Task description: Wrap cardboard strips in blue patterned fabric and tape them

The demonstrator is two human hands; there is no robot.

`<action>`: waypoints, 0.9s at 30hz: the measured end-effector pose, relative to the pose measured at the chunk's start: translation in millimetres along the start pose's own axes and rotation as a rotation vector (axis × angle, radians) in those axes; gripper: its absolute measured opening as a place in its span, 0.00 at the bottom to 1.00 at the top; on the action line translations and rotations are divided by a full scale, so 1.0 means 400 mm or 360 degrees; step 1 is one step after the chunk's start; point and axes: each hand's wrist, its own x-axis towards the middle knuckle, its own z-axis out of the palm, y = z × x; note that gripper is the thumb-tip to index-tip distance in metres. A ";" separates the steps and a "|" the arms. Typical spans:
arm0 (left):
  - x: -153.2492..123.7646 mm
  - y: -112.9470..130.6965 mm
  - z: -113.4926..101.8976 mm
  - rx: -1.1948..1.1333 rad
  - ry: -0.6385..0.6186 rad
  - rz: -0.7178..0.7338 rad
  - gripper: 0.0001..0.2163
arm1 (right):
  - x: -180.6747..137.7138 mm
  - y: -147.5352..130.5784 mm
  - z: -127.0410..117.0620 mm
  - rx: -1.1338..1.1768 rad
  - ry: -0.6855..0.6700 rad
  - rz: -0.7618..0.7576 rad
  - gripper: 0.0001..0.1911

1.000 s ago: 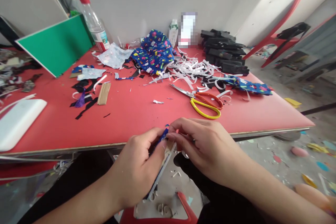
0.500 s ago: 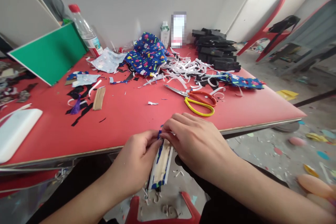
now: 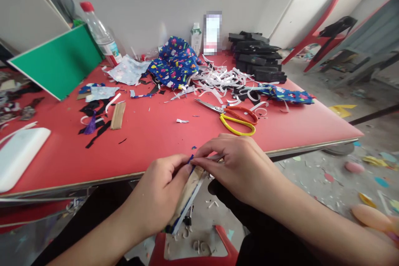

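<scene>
In my left hand (image 3: 163,187), thumb and fingers grip a narrow tan strip (image 3: 190,189) with dark blue patterned fabric along its edges and a pale band down its right side. The strip slants down past the table's front edge. My right hand (image 3: 241,166) is closed in a pinch at the strip's top end, on the blue fabric edge (image 3: 191,158). The pinched bit is mostly hidden by my fingertips. Beyond my right hand lie scissors (image 3: 238,119) with one yellow and one orange handle, blades pointing left.
On the red table (image 3: 149,133) are white paper curls (image 3: 221,77), crumpled blue patterned fabric (image 3: 174,64), a black stack (image 3: 258,58), a bottle (image 3: 101,35), a tan strip (image 3: 118,115) and a white device (image 3: 23,158). Scraps litter the floor below.
The strip's lower end has swung left and its face has turned, showing more of its pale side. My right fingers have shifted at the top end. A tiny blue scrap now shows on the table.
</scene>
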 end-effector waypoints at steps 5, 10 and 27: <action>0.005 -0.007 0.007 -0.0074 0.0028 0.0035 0.15 | 0.002 0.001 0.001 0.0234 0.0077 0.0170 0.07; 0.003 -0.004 -0.013 0.0002 -0.0027 0.0044 0.16 | 0.016 0.019 -0.008 0.0208 -0.0073 -0.0057 0.03; -0.010 0.007 -0.035 0.0066 -0.0051 0.0078 0.15 | 0.004 0.023 -0.007 0.0172 -0.0065 -0.0431 0.03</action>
